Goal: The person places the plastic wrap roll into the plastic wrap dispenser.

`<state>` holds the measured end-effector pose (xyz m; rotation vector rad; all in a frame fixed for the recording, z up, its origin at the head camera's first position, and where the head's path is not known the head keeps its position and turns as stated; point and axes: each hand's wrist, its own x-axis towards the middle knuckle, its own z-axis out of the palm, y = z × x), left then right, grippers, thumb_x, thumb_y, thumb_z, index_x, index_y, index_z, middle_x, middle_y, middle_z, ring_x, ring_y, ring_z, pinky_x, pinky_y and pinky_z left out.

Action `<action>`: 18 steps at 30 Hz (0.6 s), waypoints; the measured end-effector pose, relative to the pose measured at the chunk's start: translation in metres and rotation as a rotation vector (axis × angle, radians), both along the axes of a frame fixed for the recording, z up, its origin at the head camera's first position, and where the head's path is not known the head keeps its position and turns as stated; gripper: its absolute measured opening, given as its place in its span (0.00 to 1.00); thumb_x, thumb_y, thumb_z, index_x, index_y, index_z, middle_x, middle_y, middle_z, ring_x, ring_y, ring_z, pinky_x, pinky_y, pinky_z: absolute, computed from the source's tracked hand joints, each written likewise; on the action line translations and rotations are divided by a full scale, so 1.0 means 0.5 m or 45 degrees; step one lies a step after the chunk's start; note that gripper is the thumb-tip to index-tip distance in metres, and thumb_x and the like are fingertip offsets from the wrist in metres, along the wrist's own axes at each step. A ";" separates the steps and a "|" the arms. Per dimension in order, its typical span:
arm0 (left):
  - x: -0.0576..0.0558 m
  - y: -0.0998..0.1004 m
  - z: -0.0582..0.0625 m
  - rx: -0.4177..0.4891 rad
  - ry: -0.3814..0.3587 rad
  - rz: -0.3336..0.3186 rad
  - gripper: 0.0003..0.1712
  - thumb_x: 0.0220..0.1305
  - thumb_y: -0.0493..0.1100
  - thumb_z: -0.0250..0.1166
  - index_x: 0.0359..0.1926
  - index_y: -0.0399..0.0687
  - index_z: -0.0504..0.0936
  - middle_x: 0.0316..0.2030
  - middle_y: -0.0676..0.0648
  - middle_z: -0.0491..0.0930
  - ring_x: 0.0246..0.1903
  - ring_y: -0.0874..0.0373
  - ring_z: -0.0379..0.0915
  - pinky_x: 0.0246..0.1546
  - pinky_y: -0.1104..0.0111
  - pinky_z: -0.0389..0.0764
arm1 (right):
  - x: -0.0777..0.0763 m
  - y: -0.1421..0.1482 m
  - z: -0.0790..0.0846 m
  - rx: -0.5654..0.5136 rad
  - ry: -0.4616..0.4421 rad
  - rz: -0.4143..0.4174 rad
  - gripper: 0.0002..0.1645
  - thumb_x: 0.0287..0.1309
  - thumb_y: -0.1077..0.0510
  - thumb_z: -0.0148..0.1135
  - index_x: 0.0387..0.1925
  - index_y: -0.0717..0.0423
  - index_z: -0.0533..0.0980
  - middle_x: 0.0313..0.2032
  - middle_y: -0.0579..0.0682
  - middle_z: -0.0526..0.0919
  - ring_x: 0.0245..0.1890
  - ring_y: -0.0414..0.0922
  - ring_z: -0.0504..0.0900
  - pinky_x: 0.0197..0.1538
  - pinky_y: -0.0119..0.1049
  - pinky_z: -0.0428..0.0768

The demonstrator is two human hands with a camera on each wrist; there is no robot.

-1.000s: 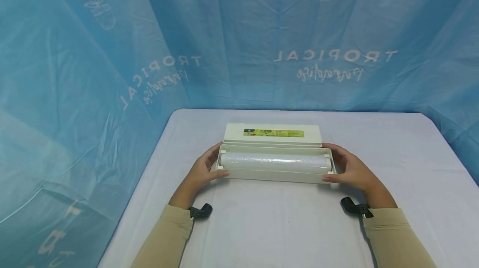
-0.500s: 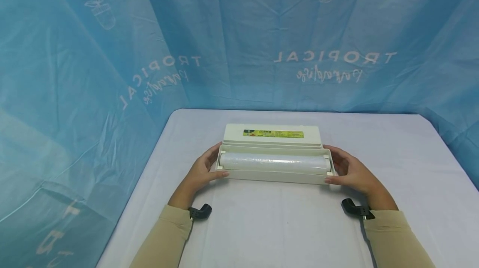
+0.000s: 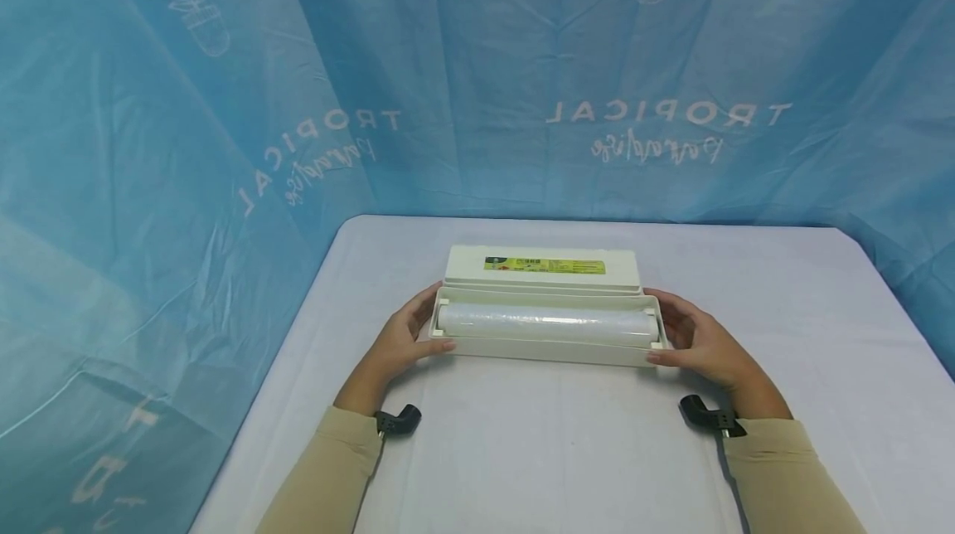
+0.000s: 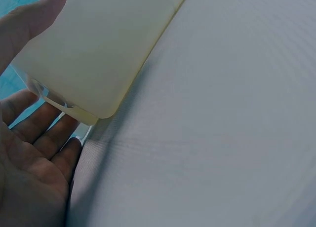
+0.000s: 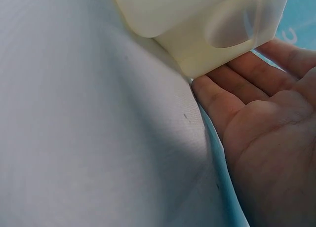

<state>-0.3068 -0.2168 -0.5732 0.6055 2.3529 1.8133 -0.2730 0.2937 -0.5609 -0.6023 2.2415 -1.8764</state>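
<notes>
A long white cling film box [image 3: 552, 351] lies on the table in the head view, its lid [image 3: 540, 280] folded back on the far side. Inside it rests a shiny roll of cling film [image 3: 548, 322]. My left hand [image 3: 399, 343] holds the box's left end, thumb on the front wall and fingers behind. At the other end, my right hand [image 3: 709, 343] grips it the same way. The left wrist view shows the box's end [image 4: 106, 54] between thumb and fingers. In the right wrist view, fingers lie along the end wall [image 5: 192, 54] beside a round recess.
A white cloth covers the table [image 3: 559, 443]. Blue printed curtains [image 3: 477, 86] hang close behind its far edge and along the left side. A yellow-green label [image 3: 545, 265] is stuck on the lid. Black wrist cameras [image 3: 399, 420] sit at both cuffs.
My right thumb has slid very slightly outward on the front of the box. The box, the roll and my left hand stay almost where they were.
</notes>
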 end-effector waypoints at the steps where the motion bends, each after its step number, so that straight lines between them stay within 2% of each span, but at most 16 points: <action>1: -0.001 -0.001 0.001 0.006 -0.003 -0.010 0.60 0.54 0.41 0.85 0.82 0.51 0.60 0.79 0.51 0.60 0.78 0.55 0.52 0.76 0.66 0.56 | -0.001 0.001 -0.001 0.000 -0.004 0.003 0.61 0.48 0.74 0.81 0.80 0.62 0.58 0.76 0.60 0.63 0.70 0.42 0.71 0.66 0.31 0.74; 11: -0.016 -0.031 0.014 0.107 -0.020 -0.202 0.57 0.59 0.31 0.79 0.82 0.40 0.56 0.80 0.42 0.57 0.79 0.46 0.50 0.77 0.61 0.54 | -0.012 0.001 -0.002 -0.027 0.030 0.055 0.61 0.48 0.75 0.81 0.80 0.61 0.58 0.75 0.61 0.63 0.70 0.47 0.71 0.64 0.34 0.77; 18: -0.030 -0.036 0.023 0.105 -0.067 -0.267 0.57 0.60 0.30 0.77 0.83 0.39 0.54 0.80 0.41 0.57 0.78 0.46 0.52 0.76 0.62 0.57 | -0.005 0.005 -0.004 -0.025 0.015 0.031 0.61 0.47 0.76 0.81 0.80 0.61 0.58 0.76 0.61 0.63 0.71 0.45 0.70 0.66 0.32 0.75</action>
